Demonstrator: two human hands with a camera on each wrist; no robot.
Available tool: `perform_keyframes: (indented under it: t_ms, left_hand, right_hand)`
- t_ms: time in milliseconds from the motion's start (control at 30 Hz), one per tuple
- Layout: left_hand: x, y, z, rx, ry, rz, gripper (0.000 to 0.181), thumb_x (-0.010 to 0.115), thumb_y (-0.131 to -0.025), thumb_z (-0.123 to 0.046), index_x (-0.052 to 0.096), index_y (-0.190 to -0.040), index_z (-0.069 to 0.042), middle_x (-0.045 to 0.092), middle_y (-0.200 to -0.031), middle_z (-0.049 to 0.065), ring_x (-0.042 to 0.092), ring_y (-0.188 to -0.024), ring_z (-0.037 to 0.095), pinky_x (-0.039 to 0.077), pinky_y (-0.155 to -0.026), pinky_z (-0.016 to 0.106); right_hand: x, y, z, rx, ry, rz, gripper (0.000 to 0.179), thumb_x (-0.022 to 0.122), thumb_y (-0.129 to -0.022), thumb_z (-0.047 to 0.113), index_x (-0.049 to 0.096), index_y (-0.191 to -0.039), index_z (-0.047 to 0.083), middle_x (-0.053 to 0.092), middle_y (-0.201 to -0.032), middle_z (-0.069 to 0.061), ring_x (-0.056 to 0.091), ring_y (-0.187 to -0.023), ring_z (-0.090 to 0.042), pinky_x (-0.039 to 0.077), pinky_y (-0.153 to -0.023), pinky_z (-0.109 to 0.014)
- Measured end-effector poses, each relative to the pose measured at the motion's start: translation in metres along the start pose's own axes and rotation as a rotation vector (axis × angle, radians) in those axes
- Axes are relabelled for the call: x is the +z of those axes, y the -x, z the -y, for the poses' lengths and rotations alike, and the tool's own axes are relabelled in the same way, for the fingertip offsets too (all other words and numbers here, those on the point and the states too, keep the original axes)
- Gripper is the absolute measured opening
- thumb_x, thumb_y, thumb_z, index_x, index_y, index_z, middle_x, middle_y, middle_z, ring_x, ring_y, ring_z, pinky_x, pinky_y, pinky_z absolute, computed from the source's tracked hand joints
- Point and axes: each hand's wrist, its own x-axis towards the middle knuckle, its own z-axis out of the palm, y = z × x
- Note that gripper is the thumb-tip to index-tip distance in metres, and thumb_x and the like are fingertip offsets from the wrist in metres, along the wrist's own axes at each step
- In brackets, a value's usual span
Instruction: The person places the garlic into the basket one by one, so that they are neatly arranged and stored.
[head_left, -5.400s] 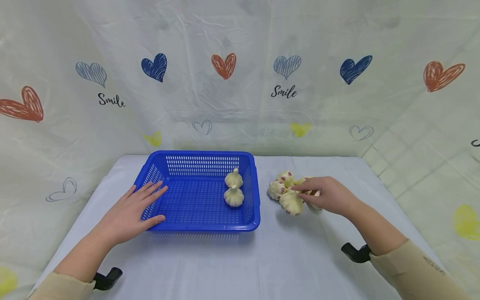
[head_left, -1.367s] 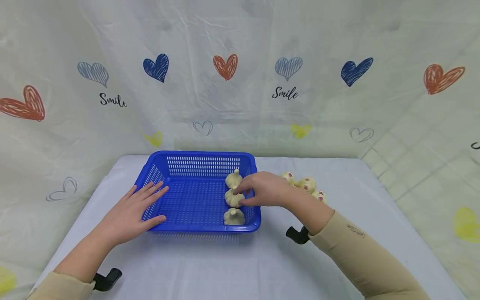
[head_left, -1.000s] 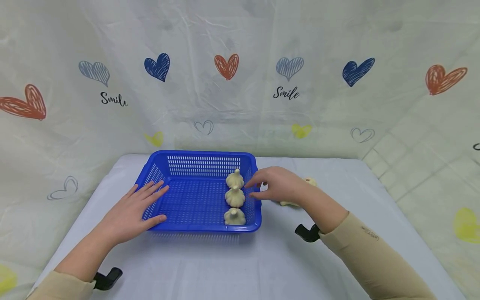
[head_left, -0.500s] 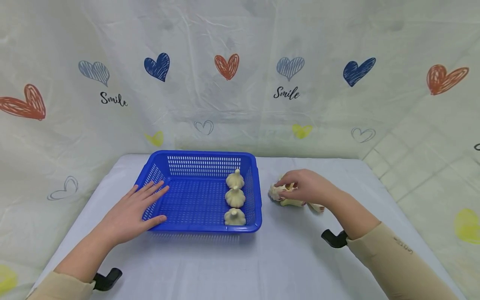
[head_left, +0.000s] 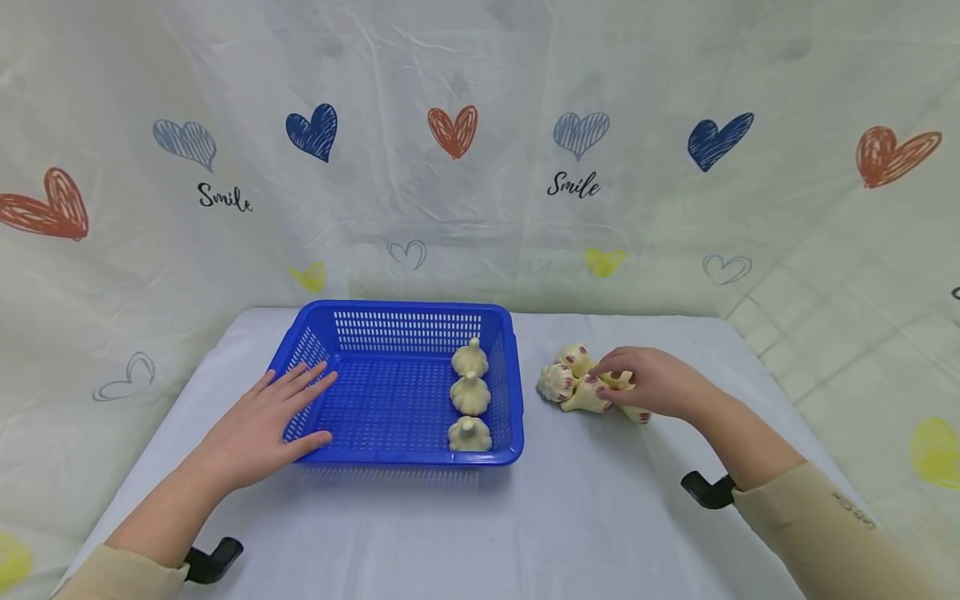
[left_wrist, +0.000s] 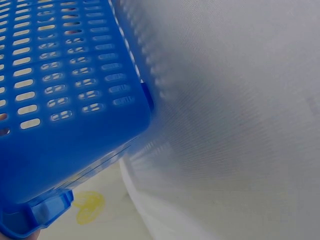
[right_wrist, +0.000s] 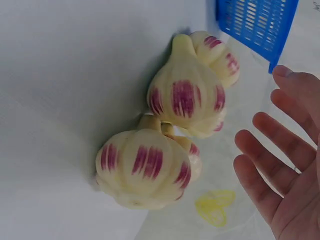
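Note:
My left hand (head_left: pixel 262 425) lies with spread fingers over the left rim of a blue plastic basket (head_left: pixel 390 457). In the left wrist view the slotted basket wall (left_wrist: pixel 70 135) fills the upper left. Three garlic bulbs (head_left: pixel 470 394) stand in a column along the basket's right side, stems up. Right of the basket, my right hand (head_left: pixel 652 383) hovers at a pile of purple-streaked garlic bulbs (head_left: pixel 557 382), partly covering it. The right wrist view shows its fingers (right_wrist: pixel 270 160) parted and apart from the nearest garlic bulb (right_wrist: pixel 145 170); another bulb (right_wrist: pixel 182 95) lies beyond.
A white cloth (head_left: pixel 480 533) covers the table, with its surface stretching in front of the basket. Behind hangs a pale sheet (head_left: pixel 495 225) printed with hearts and "Smile". Black wrist mounts (head_left: pixel 708 490) stick out below both forearms.
A third garlic bulb has joined the two in the basket, at its near right corner. Since then my right hand has moved right, back to the pile. My left hand has stayed put.

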Motion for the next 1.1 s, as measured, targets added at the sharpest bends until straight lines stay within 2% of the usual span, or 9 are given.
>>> perform_keyframes:
  t_ms: [33, 167, 267, 333, 567, 833, 1100]
  left_hand:
    - [0.0, 0.0, 0.0, 0.0, 0.0, 0.0, 0.081, 0.058, -0.092, -0.062, 0.031, -0.157, -0.021, 0.027, -0.162, 0.008, 0.021, -0.148, 0.037, 0.008, -0.122, 0.054]
    - [0.001, 0.0, 0.0, 0.002, -0.003, -0.007, 0.081, 0.058, -0.091, -0.062, 0.032, -0.157, -0.021, 0.028, -0.162, 0.008, 0.021, -0.149, 0.037, 0.009, -0.121, 0.054]
    - [0.002, -0.001, 0.0, 0.002, -0.007, -0.008, 0.081, 0.058, -0.091, -0.062, 0.032, -0.157, -0.022, 0.027, -0.162, 0.007, 0.02, -0.149, 0.036, 0.009, -0.121, 0.054]
    - [0.002, -0.001, 0.0, 0.002, -0.009, -0.007, 0.081, 0.058, -0.091, -0.062, 0.032, -0.157, -0.022, 0.027, -0.162, 0.007, 0.02, -0.149, 0.036, 0.009, -0.121, 0.055]
    - [0.002, -0.001, 0.0, -0.004, -0.002, 0.002, 0.081, 0.058, -0.091, -0.062, 0.031, -0.157, -0.022, 0.026, -0.163, 0.007, 0.019, -0.15, 0.035, 0.008, -0.122, 0.054]
    - [0.002, -0.001, 0.0, 0.002, -0.011, -0.004, 0.081, 0.058, -0.091, -0.062, 0.032, -0.157, -0.022, 0.028, -0.162, 0.008, 0.021, -0.149, 0.037, 0.01, -0.121, 0.055]
    - [0.002, 0.0, 0.0, 0.0, -0.01, 0.003, 0.083, 0.052, -0.091, -0.068, 0.032, -0.157, -0.021, 0.027, -0.162, 0.008, 0.021, -0.149, 0.037, 0.009, -0.121, 0.055]
  right_hand:
    - [0.001, 0.0, 0.0, 0.016, -0.003, 0.014, 0.03, 0.073, -0.091, 0.031, 0.072, -0.119, 0.019, 0.066, -0.122, 0.0, 0.066, -0.096, -0.023, 0.055, -0.081, -0.043]
    - [0.007, -0.004, 0.0, 0.049, 0.047, 0.048, 0.037, 0.072, -0.09, 0.031, 0.068, -0.124, 0.018, 0.062, -0.128, -0.002, 0.065, -0.096, -0.022, 0.055, -0.077, -0.038]
    - [0.013, -0.008, -0.003, 0.026, 0.127, 0.036, 0.039, 0.073, -0.088, 0.029, 0.068, -0.125, 0.016, 0.061, -0.127, -0.002, 0.061, -0.109, -0.024, 0.054, -0.086, -0.043]
    - [0.018, -0.01, -0.005, 0.011, 0.152, 0.03, 0.04, 0.074, -0.087, 0.026, 0.068, -0.124, 0.014, 0.061, -0.127, -0.003, 0.061, -0.111, -0.026, 0.053, -0.091, -0.047]
    - [0.025, -0.015, -0.006, -0.01, 0.164, 0.043, 0.04, 0.076, -0.086, 0.02, 0.068, -0.123, 0.008, 0.061, -0.126, -0.01, 0.061, -0.11, -0.028, 0.052, -0.093, -0.05]
    - [0.032, -0.02, -0.008, -0.01, 0.204, 0.038, 0.036, 0.075, -0.084, 0.013, 0.07, -0.119, 0.007, 0.064, -0.119, -0.01, 0.061, -0.104, -0.026, 0.053, -0.088, -0.045]
    - [0.038, -0.024, -0.008, -0.02, 0.239, 0.043, 0.039, 0.077, -0.082, 0.012, 0.07, -0.12, 0.007, 0.065, -0.116, -0.012, 0.061, -0.104, -0.028, 0.053, -0.089, -0.046]
